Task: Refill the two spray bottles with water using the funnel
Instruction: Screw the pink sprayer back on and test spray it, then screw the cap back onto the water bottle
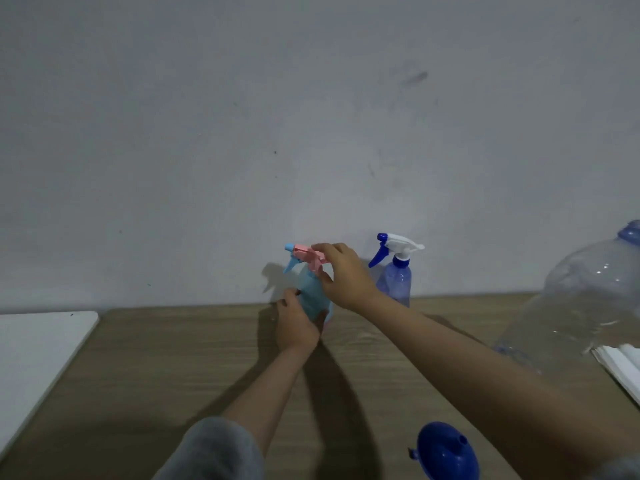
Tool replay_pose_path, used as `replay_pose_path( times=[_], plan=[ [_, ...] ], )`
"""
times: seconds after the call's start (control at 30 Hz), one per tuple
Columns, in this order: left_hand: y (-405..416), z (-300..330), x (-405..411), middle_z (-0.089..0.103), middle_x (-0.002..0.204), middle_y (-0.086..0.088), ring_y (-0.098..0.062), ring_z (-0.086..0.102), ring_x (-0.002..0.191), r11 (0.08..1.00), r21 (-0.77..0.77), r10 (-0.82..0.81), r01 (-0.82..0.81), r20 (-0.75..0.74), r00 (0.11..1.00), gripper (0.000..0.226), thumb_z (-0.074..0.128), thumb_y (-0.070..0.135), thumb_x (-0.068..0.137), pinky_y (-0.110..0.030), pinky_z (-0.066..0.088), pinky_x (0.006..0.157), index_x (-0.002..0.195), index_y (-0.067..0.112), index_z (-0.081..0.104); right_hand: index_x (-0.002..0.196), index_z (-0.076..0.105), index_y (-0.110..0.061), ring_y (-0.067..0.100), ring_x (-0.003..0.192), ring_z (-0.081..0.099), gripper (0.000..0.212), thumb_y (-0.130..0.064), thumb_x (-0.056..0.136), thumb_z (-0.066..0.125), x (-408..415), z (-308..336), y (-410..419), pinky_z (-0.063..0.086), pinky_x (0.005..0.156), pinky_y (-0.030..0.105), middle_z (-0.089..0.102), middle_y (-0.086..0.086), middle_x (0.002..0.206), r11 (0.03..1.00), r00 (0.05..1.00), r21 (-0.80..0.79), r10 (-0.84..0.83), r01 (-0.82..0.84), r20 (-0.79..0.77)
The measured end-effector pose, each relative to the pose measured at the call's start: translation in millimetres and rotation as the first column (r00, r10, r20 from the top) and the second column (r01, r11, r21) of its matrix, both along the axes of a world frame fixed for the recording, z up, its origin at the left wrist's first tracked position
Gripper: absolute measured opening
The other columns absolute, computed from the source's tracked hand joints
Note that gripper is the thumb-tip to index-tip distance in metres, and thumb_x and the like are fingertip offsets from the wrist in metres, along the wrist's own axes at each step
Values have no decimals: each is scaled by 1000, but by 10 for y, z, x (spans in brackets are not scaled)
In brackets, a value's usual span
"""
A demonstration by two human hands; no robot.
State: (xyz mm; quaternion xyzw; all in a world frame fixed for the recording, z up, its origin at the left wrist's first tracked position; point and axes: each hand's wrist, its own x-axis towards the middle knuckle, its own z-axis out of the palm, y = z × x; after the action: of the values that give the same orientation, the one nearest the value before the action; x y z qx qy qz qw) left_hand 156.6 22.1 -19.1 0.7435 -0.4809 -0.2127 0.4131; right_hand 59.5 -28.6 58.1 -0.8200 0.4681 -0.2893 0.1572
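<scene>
A light blue spray bottle [312, 295] with a pink spray head [306, 255] stands at the back of the wooden table [173, 368], near the wall. My left hand [297, 323] wraps around the bottle's lower body. My right hand [341, 275] pinches the pink head from the right. A second spray bottle [396, 280], translucent blue with a white and blue head, stands just to the right against the wall. A dark blue funnel [446, 452] lies on its side at the table's near edge.
A large clear water jug [581, 296] with a blue cap stands at the right, over some white sheets [620, 365]. A white board [34, 355] lies at the left edge. A grey wall rises behind the table.
</scene>
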Motion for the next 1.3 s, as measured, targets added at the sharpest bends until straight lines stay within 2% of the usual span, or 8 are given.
replay_pose_path(
  times=[0.27, 0.37, 0.53, 0.73, 0.9, 1.07, 1.17, 1.3],
  plan=[
    [464, 233, -470, 47, 128, -17, -31, 50, 113, 980, -198, 18, -26, -40, 999, 57, 73, 20, 80, -42, 47, 91, 128, 7, 44, 103, 68, -9, 9, 91, 57, 17, -10, 86, 64, -994, 4, 1113, 44, 81, 17, 66, 1, 98, 991, 976, -128, -13, 41, 216],
    [667, 369, -889, 47, 127, -7, -17, 48, 113, 950, -294, -126, 102, -63, 990, 53, 70, 21, 83, -31, 44, 93, 127, 13, 44, 93, 69, -10, 5, 81, 55, 10, -8, 84, 66, -1626, -199, 1523, 38, 73, 10, 62, -3, 87, 984, 973, -114, -109, 135, 204],
    [857, 569, -1864, 43, 128, 12, 4, 45, 115, 874, -361, -371, 324, -68, 926, 62, 71, 38, 80, -13, 37, 91, 131, 30, 37, 80, 68, -10, 8, 64, 52, 7, -3, 80, 70, -2712, -656, 1848, 36, 59, 15, 61, -2, 75, 920, 897, -22, -376, 392, 232],
    [890, 715, -2919, 25, 137, 24, 2, 29, 131, 801, -423, -454, 423, 30, 891, 99, 76, 56, 67, -12, 26, 101, 143, 37, 17, 107, 64, -14, 24, 92, 59, 23, -17, 84, 67, -3759, -1183, 1773, 46, 73, 32, 60, 8, 104, 730, 718, 202, -681, 653, 141],
    [787, 648, -3358, 28, 149, 5, 0, 25, 131, 848, -410, -366, 338, 10, 931, 109, 82, 48, 64, -12, 22, 101, 148, 24, 17, 128, 53, -18, 23, 108, 55, 50, -28, 82, 70, -3980, -1412, 1598, 50, 87, 36, 54, 6, 122, 730, 766, 307, -643, 610, 7],
    [698, 573, -3525, 36, 146, -2, -13, 36, 133, 872, -427, -265, 240, 3, 964, 97, 80, 35, 73, -20, 36, 98, 147, 24, 18, 131, 54, -18, 25, 107, 52, 45, -23, 87, 64, -3997, -1472, 1460, 49, 89, 38, 55, 7, 117, 774, 808, 261, -588, 577, -44],
    [664, 533, -3538, 39, 144, -2, -16, 39, 131, 877, -436, -220, 203, 13, 976, 87, 74, 26, 80, -31, 45, 97, 146, 28, 18, 130, 57, -20, 27, 103, 55, 40, -16, 90, 60, -3991, -1333, 1395, 46, 87, 31, 52, 10, 110, 803, 825, 299, -560, 515, 81],
    [633, 492, -3513, 37, 145, -2, -15, 40, 131, 876, -434, -214, 209, 38, 976, 85, 72, 28, 82, -24, 43, 93, 145, 33, 15, 108, 68, -22, 21, 84, 60, 22, -14, 88, 64, -3908, -688, 1259, 41, 70, 17, 57, 12, 99, 856, 737, 192, -511, 479, 442]
  ],
)
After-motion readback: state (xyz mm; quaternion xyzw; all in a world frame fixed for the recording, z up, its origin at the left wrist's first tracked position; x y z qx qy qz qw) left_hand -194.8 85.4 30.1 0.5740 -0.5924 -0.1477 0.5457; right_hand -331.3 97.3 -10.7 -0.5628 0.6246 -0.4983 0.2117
